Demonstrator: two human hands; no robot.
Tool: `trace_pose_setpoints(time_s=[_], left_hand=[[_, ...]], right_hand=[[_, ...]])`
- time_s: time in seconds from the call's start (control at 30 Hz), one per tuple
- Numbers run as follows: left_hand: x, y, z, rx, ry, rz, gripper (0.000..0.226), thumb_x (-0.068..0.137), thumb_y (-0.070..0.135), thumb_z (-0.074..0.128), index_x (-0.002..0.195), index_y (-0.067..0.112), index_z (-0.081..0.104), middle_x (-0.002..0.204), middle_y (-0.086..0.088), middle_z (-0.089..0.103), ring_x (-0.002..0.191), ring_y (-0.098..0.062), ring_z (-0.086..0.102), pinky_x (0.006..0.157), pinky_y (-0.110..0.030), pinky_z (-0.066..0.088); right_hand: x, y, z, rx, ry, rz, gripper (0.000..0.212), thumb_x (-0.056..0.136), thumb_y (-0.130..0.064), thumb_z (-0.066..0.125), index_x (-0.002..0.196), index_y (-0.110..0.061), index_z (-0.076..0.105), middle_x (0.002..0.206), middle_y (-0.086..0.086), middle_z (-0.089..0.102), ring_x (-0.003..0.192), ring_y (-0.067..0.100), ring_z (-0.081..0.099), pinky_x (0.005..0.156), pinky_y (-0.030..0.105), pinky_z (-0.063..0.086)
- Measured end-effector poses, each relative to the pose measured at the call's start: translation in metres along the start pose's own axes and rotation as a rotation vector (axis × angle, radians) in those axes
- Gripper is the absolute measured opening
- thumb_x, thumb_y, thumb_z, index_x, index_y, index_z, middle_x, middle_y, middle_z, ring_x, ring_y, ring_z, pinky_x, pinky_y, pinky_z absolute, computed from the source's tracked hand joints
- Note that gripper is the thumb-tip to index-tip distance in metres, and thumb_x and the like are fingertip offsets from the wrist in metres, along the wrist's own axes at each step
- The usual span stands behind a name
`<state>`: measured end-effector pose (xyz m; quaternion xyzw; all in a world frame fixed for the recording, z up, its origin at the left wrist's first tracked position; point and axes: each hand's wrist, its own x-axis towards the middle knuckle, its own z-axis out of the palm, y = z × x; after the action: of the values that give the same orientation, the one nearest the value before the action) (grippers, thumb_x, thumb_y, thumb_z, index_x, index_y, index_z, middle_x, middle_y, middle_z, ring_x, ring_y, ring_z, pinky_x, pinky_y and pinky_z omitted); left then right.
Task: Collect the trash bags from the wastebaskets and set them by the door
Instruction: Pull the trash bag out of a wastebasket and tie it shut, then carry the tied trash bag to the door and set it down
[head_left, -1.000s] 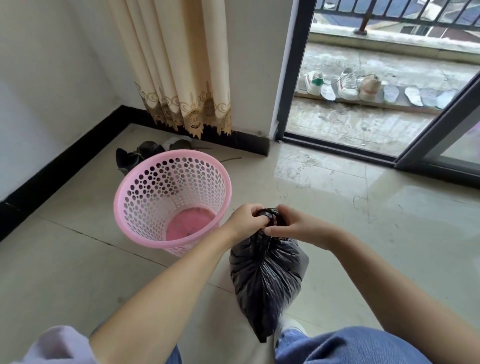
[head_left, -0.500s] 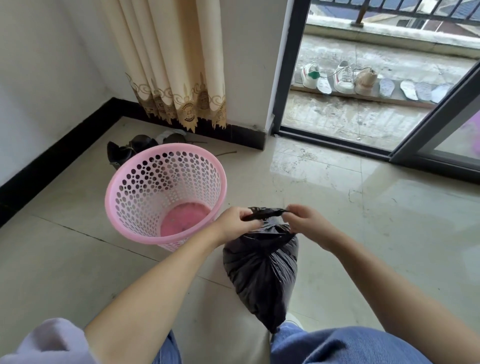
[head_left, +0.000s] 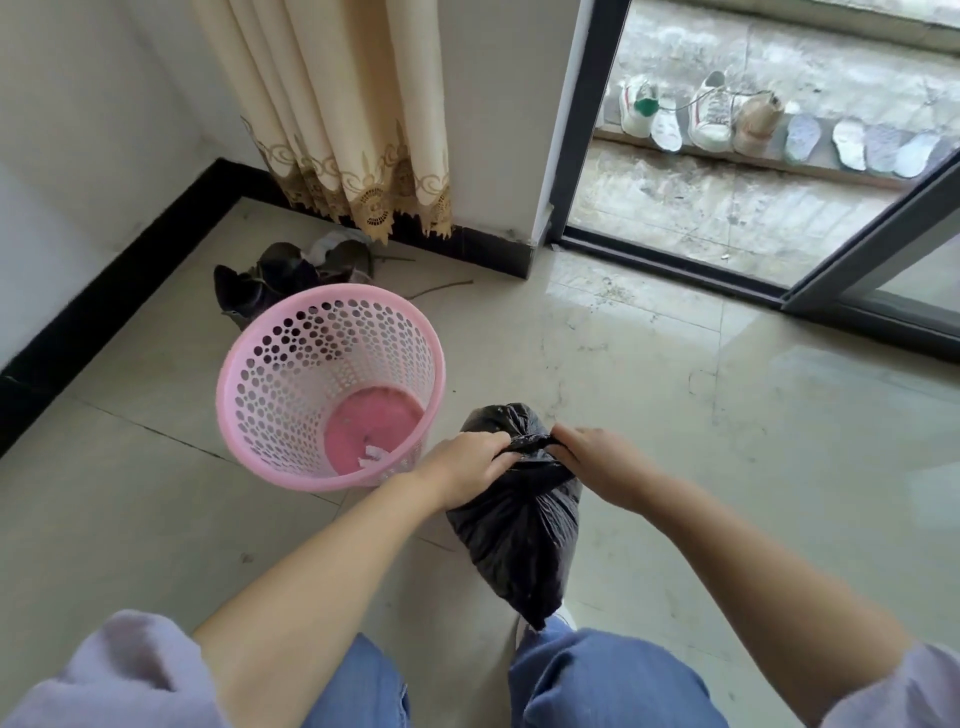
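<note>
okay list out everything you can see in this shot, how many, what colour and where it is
trash bag: one, black, gathered at the neck, held between the hands over the floor
wastebasket: one, pink, perforated, on the floor left of the bag, no liner, a white scrap at its bottom
dark shoes: a small pile, count unclear, behind the wastebasket by the wall
curtain: one, cream with a gold patterned hem, hanging at the wall corner
sliding door frame: dark, open onto the balcony
sneakers: about three, mostly white, lined up on the balcony
insoles: several, pale, right of the sneakers
jeans: blue, bottom edge
left hand: grips the bag neck
right hand: grips the bag neck
</note>
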<state>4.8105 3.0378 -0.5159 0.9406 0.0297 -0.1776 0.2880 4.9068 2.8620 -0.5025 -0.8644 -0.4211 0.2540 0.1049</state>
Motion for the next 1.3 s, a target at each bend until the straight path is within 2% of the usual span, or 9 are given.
trace_pose_setpoints(time_s=[0.17,0.37,0.5,0.57,0.7,0.9,1.1,1.2,1.3], left_hand=[[-0.023,0.066,-0.069,-0.006,-0.021,-0.001,0.03,0.101,0.035,0.035,0.097,0.009,0.049,0.105,-0.011,0.062,0.1,-0.032,0.057,0.08,-0.044,0.046],[-0.056,0.163,-0.192,0.135,-0.056,0.065,0.025,0.101,0.03,0.035,0.099,0.008,0.048,0.106,-0.014,0.063,0.099,-0.034,0.056,0.071,-0.034,0.028],[-0.074,0.217,-0.272,0.196,-0.078,0.087,0.025,0.101,0.03,0.035,0.097,0.01,0.049,0.102,-0.012,0.063,0.095,-0.034,0.056,0.075,-0.037,0.035],[-0.082,0.241,-0.308,0.24,-0.068,0.12,0.025,0.1,0.029,0.035,0.096,0.01,0.05,0.099,-0.01,0.063,0.093,-0.033,0.057,0.077,-0.038,0.038],[-0.094,0.283,-0.364,0.325,-0.009,0.18,0.024,0.101,0.028,0.034,0.099,0.011,0.051,0.101,-0.009,0.064,0.094,-0.03,0.059,0.078,-0.036,0.038],[-0.1,0.322,-0.413,0.396,0.025,0.261,0.023,0.101,0.028,0.035,0.103,0.011,0.05,0.105,-0.01,0.064,0.097,-0.031,0.059,0.071,-0.032,0.03],[-0.105,0.352,-0.438,0.459,-0.018,0.388,0.023,0.101,0.029,0.036,0.101,0.011,0.05,0.099,-0.009,0.064,0.09,-0.03,0.06,0.069,-0.032,0.035],[-0.107,0.369,-0.452,0.454,-0.055,0.46,0.023,0.101,0.03,0.034,0.1,0.014,0.05,0.099,-0.008,0.064,0.089,-0.031,0.06,0.072,-0.038,0.043],[-0.113,0.394,-0.459,0.487,-0.085,0.595,0.023,0.101,0.029,0.034,0.103,0.014,0.051,0.1,-0.008,0.064,0.089,-0.032,0.06,0.071,-0.037,0.042]], right_hand=[[-0.04,-0.022,-0.084,-0.031,-0.004,-0.001,0.027,0.101,-0.03,0.035,0.11,-0.006,0.044,0.101,0.015,0.062,0.083,0.038,0.061,0.067,0.043,0.045],[-0.099,-0.058,-0.21,-0.2,0.031,-0.03,0.011,0.098,-0.017,0.04,0.105,-0.01,0.045,0.094,0.01,0.057,0.08,0.035,0.06,0.058,0.037,0.034],[-0.13,-0.085,-0.292,-0.228,0.055,-0.03,0.006,0.097,-0.016,0.04,0.099,-0.012,0.044,0.093,0.008,0.058,0.081,0.033,0.061,0.059,0.035,0.033],[-0.143,-0.098,-0.333,-0.228,0.068,-0.039,0.008,0.096,-0.013,0.04,0.102,-0.011,0.045,0.096,0.009,0.059,0.086,0.033,0.062,0.063,0.035,0.035],[-0.166,-0.119,-0.397,-0.226,0.119,-0.059,0.027,0.093,-0.006,0.04,0.119,-0.007,0.045,0.104,0.012,0.06,0.092,0.033,0.061,0.074,0.036,0.044],[-0.199,-0.137,-0.441,-0.205,0.221,0.005,0.014,0.092,-0.007,0.039,0.105,-0.008,0.045,0.098,0.014,0.06,0.085,0.035,0.06,0.064,0.034,0.034],[-0.232,-0.154,-0.46,-0.204,0.295,0.135,0.014,0.093,-0.011,0.041,0.105,-0.008,0.046,0.1,0.014,0.062,0.086,0.038,0.062,0.067,0.043,0.047],[-0.256,-0.167,-0.471,-0.221,0.416,0.239,0.014,0.095,-0.014,0.038,0.102,-0.007,0.048,0.1,0.015,0.063,0.083,0.04,0.062,0.058,0.041,0.039],[-0.29,-0.186,-0.473,-0.216,0.52,0.369,0.02,0.098,-0.017,0.033,0.106,-0.005,0.048,0.104,0.017,0.062,0.085,0.041,0.062,0.059,0.038,0.031]])
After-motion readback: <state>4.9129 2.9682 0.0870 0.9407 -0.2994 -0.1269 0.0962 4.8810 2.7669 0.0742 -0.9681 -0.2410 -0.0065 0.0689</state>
